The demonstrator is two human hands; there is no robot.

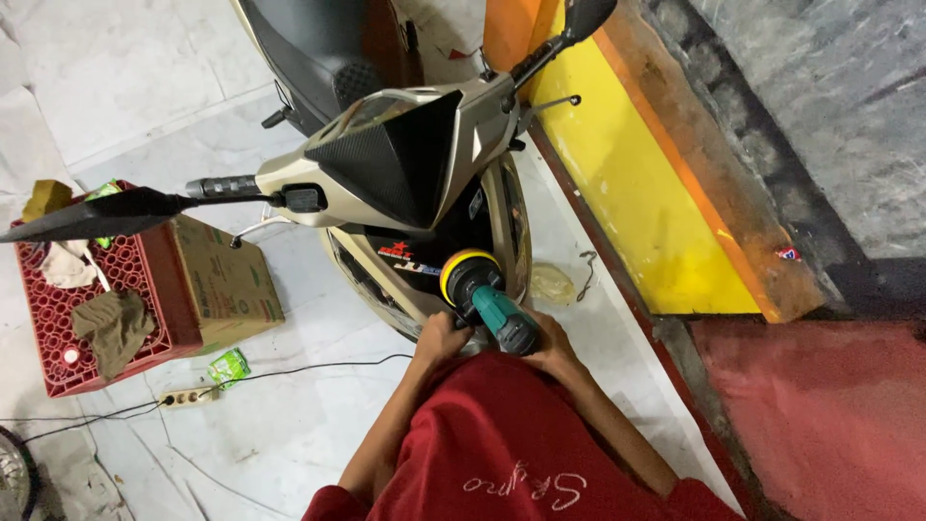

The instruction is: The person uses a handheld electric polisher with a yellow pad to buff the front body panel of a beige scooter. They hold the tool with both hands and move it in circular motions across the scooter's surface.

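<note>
Teal-bodied polisher (494, 311) held with long axis running from lower right, near the body, up and left to its head. Yellow-rimmed pad (467, 264) at the far end, pressed against the beige front panel of the scooter (424, 154), just below the black nose.

Left hand (441, 336) wrapped closed around the side grip, left of the tool body, forearm bare and angled up from the red shirt (511, 444). Right hand (552, 345) closed on the rear of the body, mostly hidden behind the motor housing; exact finger placement cannot be told. Both wrists drawn in close, elbows bent, tool lying between the two hands and slightly ahead of them.

Scooter standing on pale floor sheeting, handlebar mirror (92, 216) reaching left. Red plastic crate (159, 289) with rags left of the front wheel, cardboard box (227, 280) touching its right side. White power strip (188, 397) on the floor nearby, black cable trailing toward the scooter. Yellow-and-orange kerb (637, 193) along the right.
</note>
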